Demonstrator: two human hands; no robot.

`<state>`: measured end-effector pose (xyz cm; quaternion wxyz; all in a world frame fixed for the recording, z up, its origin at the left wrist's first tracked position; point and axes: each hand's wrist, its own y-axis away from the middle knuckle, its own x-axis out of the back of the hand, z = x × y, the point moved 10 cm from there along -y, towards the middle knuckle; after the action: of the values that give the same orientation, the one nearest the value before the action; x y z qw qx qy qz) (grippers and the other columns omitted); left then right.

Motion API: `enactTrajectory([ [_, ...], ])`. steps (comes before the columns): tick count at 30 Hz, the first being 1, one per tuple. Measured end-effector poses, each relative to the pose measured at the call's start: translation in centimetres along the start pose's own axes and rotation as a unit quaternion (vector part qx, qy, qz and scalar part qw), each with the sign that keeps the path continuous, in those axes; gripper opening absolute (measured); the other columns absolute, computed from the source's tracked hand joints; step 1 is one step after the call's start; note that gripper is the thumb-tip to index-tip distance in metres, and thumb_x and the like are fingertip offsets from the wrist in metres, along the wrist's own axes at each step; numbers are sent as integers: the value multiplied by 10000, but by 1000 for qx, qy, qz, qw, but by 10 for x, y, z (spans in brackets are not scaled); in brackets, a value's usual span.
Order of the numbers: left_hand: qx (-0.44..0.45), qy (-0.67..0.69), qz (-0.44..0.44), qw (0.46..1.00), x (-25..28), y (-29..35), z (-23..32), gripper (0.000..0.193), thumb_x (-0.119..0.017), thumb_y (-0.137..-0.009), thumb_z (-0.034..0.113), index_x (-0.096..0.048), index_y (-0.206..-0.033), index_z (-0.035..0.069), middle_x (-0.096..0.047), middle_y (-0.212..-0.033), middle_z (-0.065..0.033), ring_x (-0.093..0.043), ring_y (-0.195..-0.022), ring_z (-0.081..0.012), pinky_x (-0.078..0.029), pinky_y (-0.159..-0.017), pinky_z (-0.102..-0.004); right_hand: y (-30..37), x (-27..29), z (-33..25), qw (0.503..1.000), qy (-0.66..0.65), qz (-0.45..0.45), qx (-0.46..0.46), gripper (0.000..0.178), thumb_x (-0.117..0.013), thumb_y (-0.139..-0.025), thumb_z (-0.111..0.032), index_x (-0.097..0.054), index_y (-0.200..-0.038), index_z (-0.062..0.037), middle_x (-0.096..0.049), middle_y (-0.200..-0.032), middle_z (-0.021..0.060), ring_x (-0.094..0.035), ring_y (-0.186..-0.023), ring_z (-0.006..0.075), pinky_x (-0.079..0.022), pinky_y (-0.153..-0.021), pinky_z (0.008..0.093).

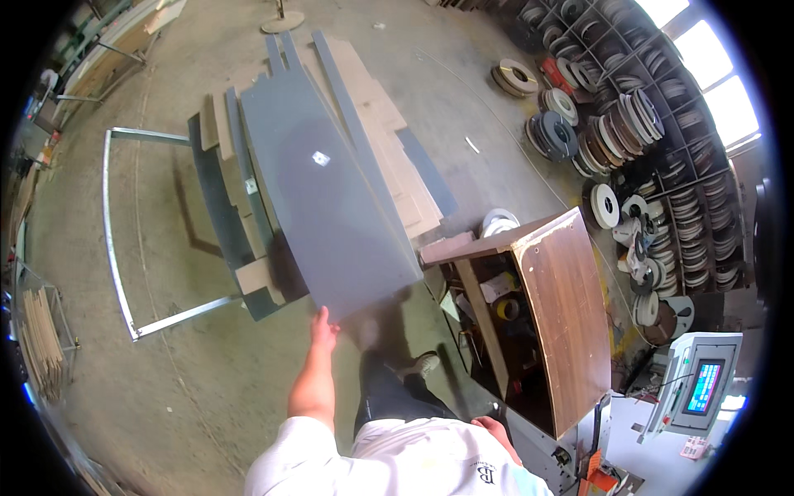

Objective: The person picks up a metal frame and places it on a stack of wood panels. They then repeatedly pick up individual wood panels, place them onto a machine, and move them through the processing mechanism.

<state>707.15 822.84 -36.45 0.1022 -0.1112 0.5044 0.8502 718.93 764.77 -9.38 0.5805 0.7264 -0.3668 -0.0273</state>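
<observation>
A large grey panel (331,190) with a small white label lies over a stack of boards, its near end jutting toward me. At its near left corner is my left hand (323,331), arm stretched out, thumb against the board and fingers curled at the edge. My right hand (496,436) is held low beside my body at the right. Only a part of it shows past my white shirt, and its fingers are hidden. Under and beside the big panel are narrower grey strips (222,194) and brown boards (389,157).
A metal frame (120,240) sticks out left of the stack. To the right stands a worn wooden cabinet (566,322) with tape rolls inside. Beyond it are edging rolls (620,136) on a rack. A machine control screen (705,386) is at the lower right.
</observation>
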Motion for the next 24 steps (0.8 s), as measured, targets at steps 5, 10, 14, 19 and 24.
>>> enactTrajectory([
  [5, 27, -11, -39, 999, -3, 70, -29, 395, -675, -996, 334, -550, -1305, 122, -630, -1150, -32, -619, -823, -196, -458, -547, -282, -12, 8, -61, 994, 67, -34, 82, 406, -708, -932, -358, -721, -1158, -21, -755, -1021, 108, -696, -961, 174, -529, -883, 315],
  [10, 38, 3, -97, 995, -34, 135, -59, 338, -700, -977, 291, -583, -1235, 107, -674, -1103, -46, -680, -839, -231, -456, -545, -280, -36, 15, -105, 981, 39, -74, 175, 305, -699, -975, -296, -730, -1092, -16, -741, -940, 43, -683, -855, 122, -546, -777, 290],
  [14, 37, 29, -141, 989, -73, 191, -57, 313, -734, -948, 221, -604, -1195, 79, -672, -1115, -70, -690, -896, -246, -470, -562, -281, -58, 6, -163, 954, 61, -118, 269, 319, -690, -984, -284, -714, -1114, 7, -720, -922, 40, -662, -811, 116, -538, -758, 276],
  [19, 21, 51, -190, 980, -141, 254, -55, 311, -696, -961, 159, -579, -1228, 52, -667, -1180, -110, -695, -1007, -309, -451, -559, -272, -43, -8, -249, 938, -26, -185, 292, 618, -724, -953, -399, -570, -1385, 14, -685, -1269, 107, -667, -1105, 168, -510, -944, 283],
  [24, 18, 16, -243, 970, -229, 314, -54, 321, -686, -962, 159, -581, -1262, 109, -673, -1182, -66, -672, -1028, -234, -419, -570, -267, -61, -40, -305, 894, -285, -264, 223, 467, -738, -949, -286, -581, -1316, -42, -677, -1119, 52, -653, -1020, 175, -537, -866, 342],
])
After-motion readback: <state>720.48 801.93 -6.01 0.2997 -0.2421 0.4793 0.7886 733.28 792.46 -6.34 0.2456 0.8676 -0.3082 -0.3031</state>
